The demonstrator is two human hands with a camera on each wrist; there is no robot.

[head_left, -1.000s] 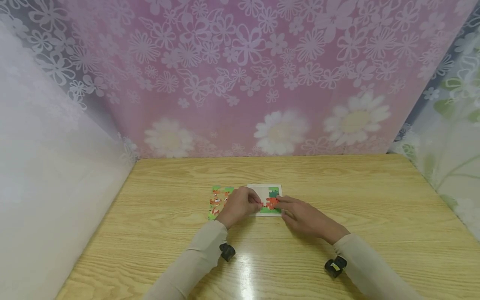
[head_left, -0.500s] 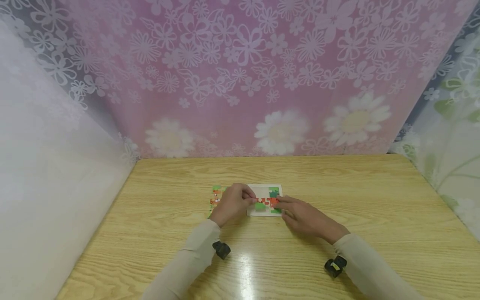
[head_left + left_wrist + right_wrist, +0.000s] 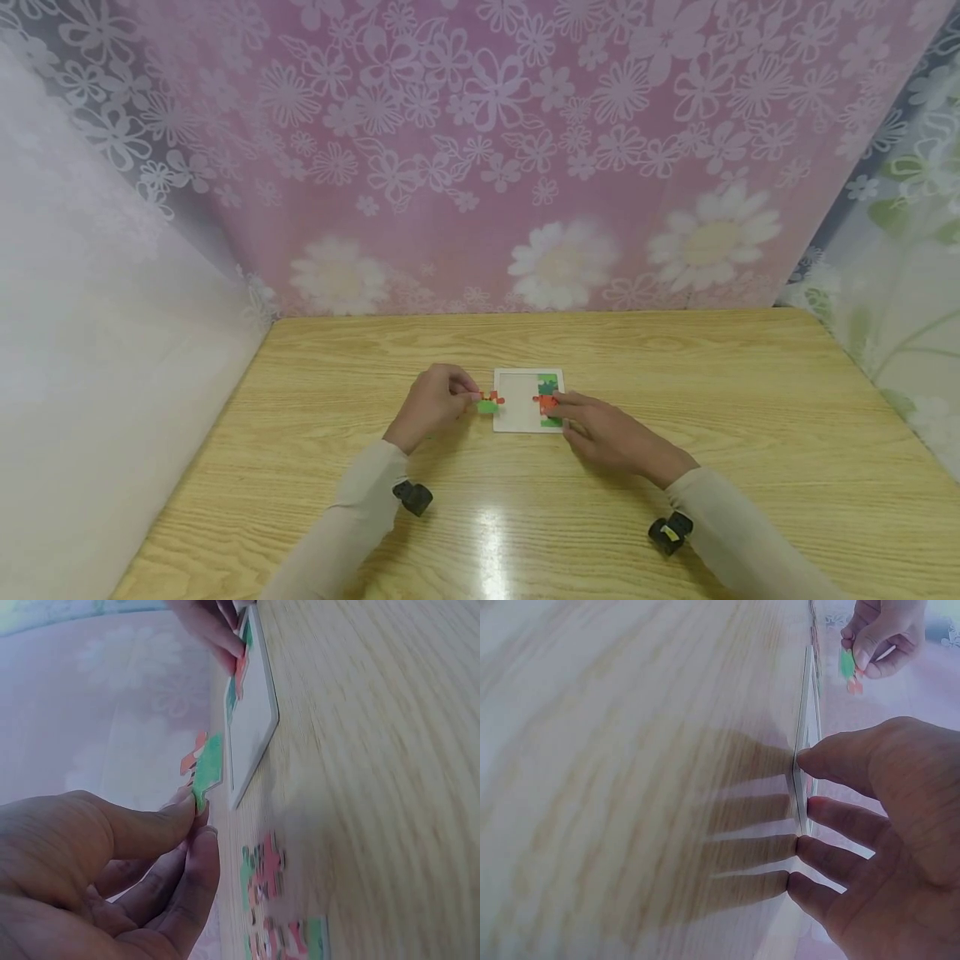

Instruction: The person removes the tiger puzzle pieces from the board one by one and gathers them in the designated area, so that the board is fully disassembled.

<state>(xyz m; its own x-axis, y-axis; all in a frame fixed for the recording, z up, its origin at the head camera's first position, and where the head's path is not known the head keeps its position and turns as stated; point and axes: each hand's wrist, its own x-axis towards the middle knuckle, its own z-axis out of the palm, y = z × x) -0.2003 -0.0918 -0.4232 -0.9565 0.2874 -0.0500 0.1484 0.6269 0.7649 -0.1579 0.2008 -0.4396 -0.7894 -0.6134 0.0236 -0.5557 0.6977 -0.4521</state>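
Note:
Between thumb and fingertips, my left hand (image 3: pixel 435 404) pinches a red and green puzzle piece (image 3: pixel 488 405), raised near the left edge of a white frame (image 3: pixel 517 430). The left wrist view shows that piece (image 3: pixel 209 763) held by its green end. My right hand (image 3: pixel 618 437) rests with extended fingers on the frame's right side, touching a red piece (image 3: pixel 547 404) that lies in the right column. A dark green piece (image 3: pixel 548 384) sits above it. Several loose pieces (image 3: pixel 270 866) lie on the table below my left hand in the left wrist view.
The wooden table (image 3: pixel 675 358) extends around the frame. A pink flowered curtain (image 3: pixel 450 167) hangs behind it, with pale patterned sheets at the left and right. Black wrist cameras are strapped on both sleeves.
My left hand has lifted the red and green piece out of the frame and moved left with it, over the loose pieces. My right hand has stayed in place.

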